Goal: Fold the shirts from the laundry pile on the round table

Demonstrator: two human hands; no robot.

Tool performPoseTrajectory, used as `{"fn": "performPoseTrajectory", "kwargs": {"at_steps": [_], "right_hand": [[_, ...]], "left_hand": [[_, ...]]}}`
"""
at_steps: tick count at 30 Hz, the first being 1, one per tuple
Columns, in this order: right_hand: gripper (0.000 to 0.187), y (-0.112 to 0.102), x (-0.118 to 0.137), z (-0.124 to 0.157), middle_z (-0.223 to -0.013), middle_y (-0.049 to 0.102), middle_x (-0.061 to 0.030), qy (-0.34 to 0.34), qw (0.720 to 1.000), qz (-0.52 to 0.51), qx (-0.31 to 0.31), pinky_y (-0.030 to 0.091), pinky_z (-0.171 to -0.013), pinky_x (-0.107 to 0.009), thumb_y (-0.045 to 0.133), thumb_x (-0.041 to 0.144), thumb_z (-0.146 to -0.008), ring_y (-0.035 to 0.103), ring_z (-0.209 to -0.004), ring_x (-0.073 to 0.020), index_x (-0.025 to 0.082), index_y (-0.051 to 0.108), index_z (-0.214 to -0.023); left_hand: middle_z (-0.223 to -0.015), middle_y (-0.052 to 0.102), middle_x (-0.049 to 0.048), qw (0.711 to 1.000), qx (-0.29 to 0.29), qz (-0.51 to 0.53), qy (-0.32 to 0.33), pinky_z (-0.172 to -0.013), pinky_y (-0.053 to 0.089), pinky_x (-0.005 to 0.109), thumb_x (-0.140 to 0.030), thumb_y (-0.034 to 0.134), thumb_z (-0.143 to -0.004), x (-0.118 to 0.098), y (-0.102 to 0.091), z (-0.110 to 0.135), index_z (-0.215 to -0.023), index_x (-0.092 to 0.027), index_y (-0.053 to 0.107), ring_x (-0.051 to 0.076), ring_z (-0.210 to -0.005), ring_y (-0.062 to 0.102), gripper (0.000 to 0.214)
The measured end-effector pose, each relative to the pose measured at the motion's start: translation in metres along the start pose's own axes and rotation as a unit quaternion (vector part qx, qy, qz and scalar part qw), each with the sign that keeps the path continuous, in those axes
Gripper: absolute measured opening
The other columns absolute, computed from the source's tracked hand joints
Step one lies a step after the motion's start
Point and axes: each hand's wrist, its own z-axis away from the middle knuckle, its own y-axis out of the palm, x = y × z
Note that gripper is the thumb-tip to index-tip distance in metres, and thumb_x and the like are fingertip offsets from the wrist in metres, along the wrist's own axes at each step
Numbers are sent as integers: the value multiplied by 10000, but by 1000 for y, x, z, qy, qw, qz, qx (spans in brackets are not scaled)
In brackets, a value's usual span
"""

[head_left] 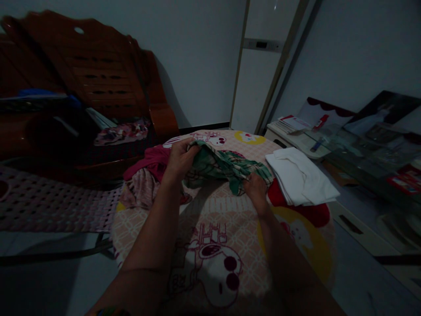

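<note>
A green patterned cloth [223, 166] lies bunched across the middle of a round table covered by a pink cartoon-print tablecloth [210, 228]. My left hand [180, 159] grips the cloth's left end with its fingers curled over the fabric. My right hand [255, 188] pinches the cloth's right lower edge against the table. A magenta garment [151, 163] and a striped pinkish one [140, 189] lie heaped just left of my left hand.
A folded white cloth [301, 181] rests on the table's right side. Dark wooden chairs [98, 74] with a floral cloth [121, 133] stand behind on the left. A low white cabinet [302, 136] and a glass table [371, 149] with papers stand on the right.
</note>
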Motion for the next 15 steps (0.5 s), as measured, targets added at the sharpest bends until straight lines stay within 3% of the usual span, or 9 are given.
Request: {"fn": "performPoseTrajectory", "kwargs": {"at_steps": [5,7,10,15], "right_hand": [[378,-5,-2,-8,-836,732,-131,33,997,-46,57,452,-719,-313,438,354,-959,675,-819,-261,170,743,-835],[328,-4,-1,-8,-849,746,-131,23,997,-43,65,459,-732,-301,464,293,-932,690,-840,-258,160,755,-860],[247,-1,1,-6,-917,763,-144,11,998,-31,58,473,-779,-300,544,160,-815,704,-929,-283,147,766,-922],[353,2,1,-9,-1053,767,-151,-36,993,-98,57,500,-880,-315,580,118,-741,691,-1029,-289,142,762,-1042]], "left_hand": [[-583,518,-35,991,126,-10,40,-468,342,174,-288,648,-782,-30,7,13,-688,-165,621,88,-521,467,158],[-577,528,-33,986,159,-7,48,-461,336,178,-289,640,-789,-39,10,19,-703,-163,636,87,-509,462,152],[-581,544,-26,985,162,9,60,-460,344,184,-299,627,-807,-52,14,27,-708,-161,643,87,-499,467,171],[-584,540,-21,989,134,24,60,-458,349,183,-318,645,-797,-62,13,32,-682,-163,623,84,-492,457,194]]}}
